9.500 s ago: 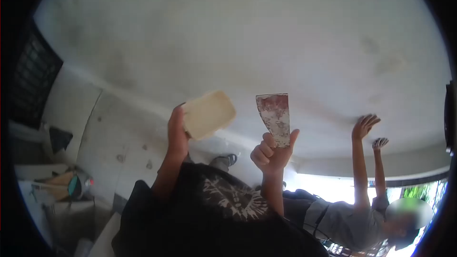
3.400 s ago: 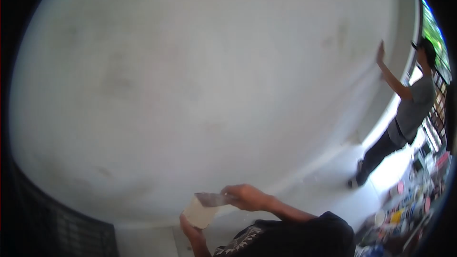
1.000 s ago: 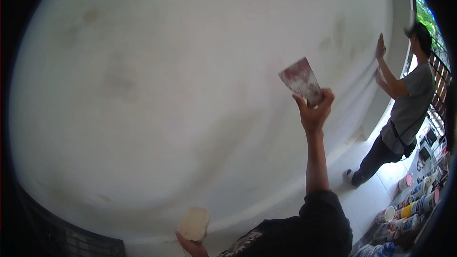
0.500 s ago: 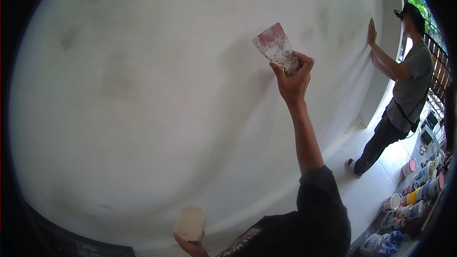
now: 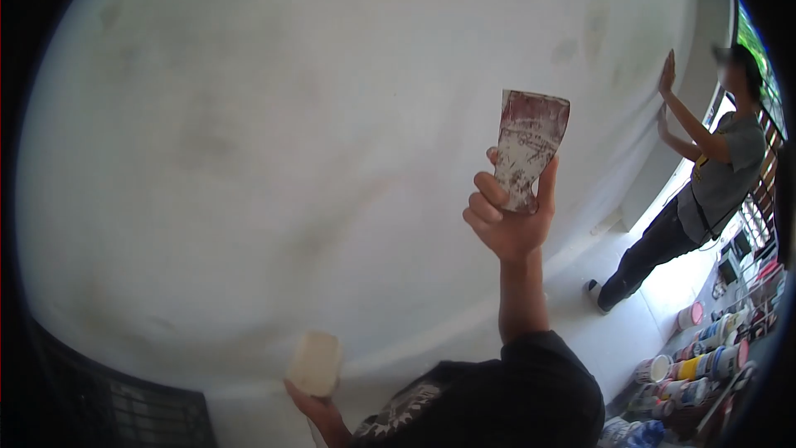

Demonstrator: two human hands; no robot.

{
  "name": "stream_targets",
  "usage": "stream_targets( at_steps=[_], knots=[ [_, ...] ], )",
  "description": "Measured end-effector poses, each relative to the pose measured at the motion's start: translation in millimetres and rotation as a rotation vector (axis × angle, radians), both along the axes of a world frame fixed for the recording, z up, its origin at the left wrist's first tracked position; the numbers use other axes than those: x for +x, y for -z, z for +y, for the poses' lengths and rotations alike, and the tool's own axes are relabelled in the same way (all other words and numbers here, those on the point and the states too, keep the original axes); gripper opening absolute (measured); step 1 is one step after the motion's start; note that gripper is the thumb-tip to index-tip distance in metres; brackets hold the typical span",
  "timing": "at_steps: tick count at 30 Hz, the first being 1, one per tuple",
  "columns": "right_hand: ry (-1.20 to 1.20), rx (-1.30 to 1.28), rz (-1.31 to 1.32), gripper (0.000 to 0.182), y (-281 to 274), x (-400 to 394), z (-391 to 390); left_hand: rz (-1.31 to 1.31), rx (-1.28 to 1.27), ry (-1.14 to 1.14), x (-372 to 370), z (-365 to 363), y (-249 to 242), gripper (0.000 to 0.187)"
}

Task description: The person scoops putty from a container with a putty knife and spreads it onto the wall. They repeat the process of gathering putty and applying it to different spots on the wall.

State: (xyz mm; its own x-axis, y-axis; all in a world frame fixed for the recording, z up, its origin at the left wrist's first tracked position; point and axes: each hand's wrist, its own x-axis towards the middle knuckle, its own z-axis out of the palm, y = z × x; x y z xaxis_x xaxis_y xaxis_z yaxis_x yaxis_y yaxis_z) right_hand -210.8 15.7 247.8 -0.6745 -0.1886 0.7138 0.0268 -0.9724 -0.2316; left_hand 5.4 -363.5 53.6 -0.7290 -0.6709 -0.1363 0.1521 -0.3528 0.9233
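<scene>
While left [image 5: 317,409] holds slab [image 5: 315,362], scraper [image 5: 527,148] in right [image 5: 516,231]

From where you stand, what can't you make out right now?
All in the head view:
- The scraper's gripped end: covered by the right hand.
- The pale block's far side: turned away, above the left hand.
- Writing on the buckets: too small.
- The dark grille: cut off by the lower edge.
</scene>
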Motion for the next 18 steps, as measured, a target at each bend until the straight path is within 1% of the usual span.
stream_targets(
  at_steps=[1,2,4,5,7,8,10,11,12,14,15,17,18],
  knots=[
    [-0.082,0.001,0.009,0.072,7,6,-4,-0.019,-0.060,-0.003,0,2,-3,0.063],
    [-0.103,0.015,-0.014,0.072,13,11,-7,-0.041,-0.046,-0.023,-1,5,-7,0.063],
    [-0.056,0.062,-0.046,0.067,21,23,-10,0.035,0.175,0.003,0,12,-23,0.057],
    [-0.066,0.068,-0.058,0.067,25,24,-8,0.023,0.181,-0.008,1,11,-20,0.057],
    [0.338,0.226,-0.146,0.062,28,24,-3,0.027,0.192,0.035,-4,10,-14,0.056],
    [0.345,0.225,-0.148,0.062,27,24,-2,0.026,0.192,0.042,-4,9,-13,0.056],
    [0.985,0.528,-0.240,0.054,7,19,2,0.015,0.234,0.027,-6,14,-16,0.056],
    [1.069,0.483,-0.245,0.052,3,14,3,0.018,0.232,0.036,-4,14,-20,0.056],
    [1.079,0.478,-0.242,0.052,-2,10,6,0.005,0.228,0.046,-3,14,-20,0.056],
    [1.381,0.599,-0.284,0.049,-12,3,11,-0.001,0.218,0.061,-4,13,-19,0.057],
    [1.386,0.591,-0.286,0.049,-17,-2,12,-0.004,0.223,0.053,-5,13,-19,0.057],
    [1.632,0.744,-0.320,0.048,-26,-12,13,-0.009,0.222,0.045,-4,13,-21,0.058],
    [1.632,0.741,-0.325,0.048,-30,-21,14,-0.018,0.217,0.033,-4,16,-27,0.058]
  ],
)
